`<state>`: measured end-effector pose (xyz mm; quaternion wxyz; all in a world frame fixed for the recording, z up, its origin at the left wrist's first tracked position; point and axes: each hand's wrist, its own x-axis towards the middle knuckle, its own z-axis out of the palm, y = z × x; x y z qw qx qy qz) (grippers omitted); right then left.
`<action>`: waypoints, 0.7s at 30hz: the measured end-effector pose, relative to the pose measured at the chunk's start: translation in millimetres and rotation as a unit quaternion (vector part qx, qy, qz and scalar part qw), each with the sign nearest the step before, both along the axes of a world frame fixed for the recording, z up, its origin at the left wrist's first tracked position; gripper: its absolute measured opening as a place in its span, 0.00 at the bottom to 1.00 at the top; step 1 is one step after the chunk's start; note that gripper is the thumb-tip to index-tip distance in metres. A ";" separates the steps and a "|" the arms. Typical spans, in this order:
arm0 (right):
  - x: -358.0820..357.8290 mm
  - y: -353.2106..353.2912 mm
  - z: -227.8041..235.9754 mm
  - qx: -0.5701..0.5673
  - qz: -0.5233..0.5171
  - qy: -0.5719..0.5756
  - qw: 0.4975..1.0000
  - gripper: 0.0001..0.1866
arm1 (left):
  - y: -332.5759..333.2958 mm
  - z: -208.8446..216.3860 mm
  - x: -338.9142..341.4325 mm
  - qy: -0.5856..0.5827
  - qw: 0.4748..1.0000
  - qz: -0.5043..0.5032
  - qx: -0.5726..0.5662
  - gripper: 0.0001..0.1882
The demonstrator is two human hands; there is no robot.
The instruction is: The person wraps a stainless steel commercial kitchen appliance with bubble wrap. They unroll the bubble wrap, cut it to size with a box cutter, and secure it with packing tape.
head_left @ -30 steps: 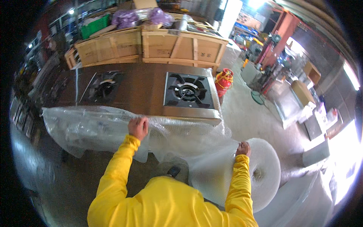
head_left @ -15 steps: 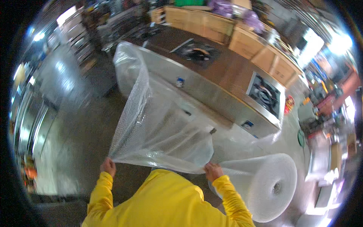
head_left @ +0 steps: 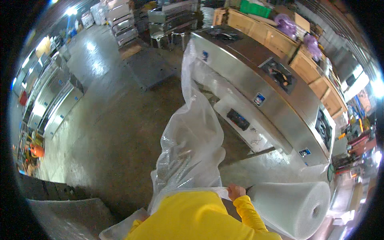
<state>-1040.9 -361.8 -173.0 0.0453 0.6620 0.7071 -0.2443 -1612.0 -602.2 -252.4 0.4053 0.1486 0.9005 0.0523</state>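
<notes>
A long sheet of clear bubble wrap (head_left: pixel 192 140) runs from the far end of the stainless steel stove counter (head_left: pixel 240 88) down across the floor to my body. Its near edge is pinched in my right hand (head_left: pixel 236 192), which is closed on it beside the bubble wrap roll (head_left: pixel 286 206). At the lower left my left sleeve (head_left: pixel 137 224) shows low beside my torso. My left hand is almost wholly hidden there, next to a pale strip of wrap (head_left: pixel 118 230), so its fingers cannot be made out.
Burners (head_left: pixel 280 75) are set into the counter's brown top. Wooden crates (head_left: pixel 264 30) stand behind it, with purple wrapped bundles on top. A dark flat panel (head_left: pixel 148 66) lies on the floor ahead. Steel units (head_left: pixel 60 104) line the left side.
My view has turned left. My left hand has dropped from the wrap's raised corner to beside my body. The stretched sheet now hangs loose and bunched; my right hand still grips its edge.
</notes>
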 end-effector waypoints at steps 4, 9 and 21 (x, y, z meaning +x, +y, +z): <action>-51.6 11.6 37.9 0.058 -0.006 0.035 0.998 0.08 | 110.4 33.9 -92.7 0.024 0.978 0.030 0.204 0.19; -166.9 38.1 80.3 0.009 0.118 0.182 0.976 0.09 | 357.5 96.9 -236.5 0.220 0.891 -0.112 0.382 0.16; -399.7 165.8 127.2 -0.029 0.210 0.250 0.945 0.11 | 438.6 273.3 -64.6 -0.102 0.633 -0.713 0.283 0.34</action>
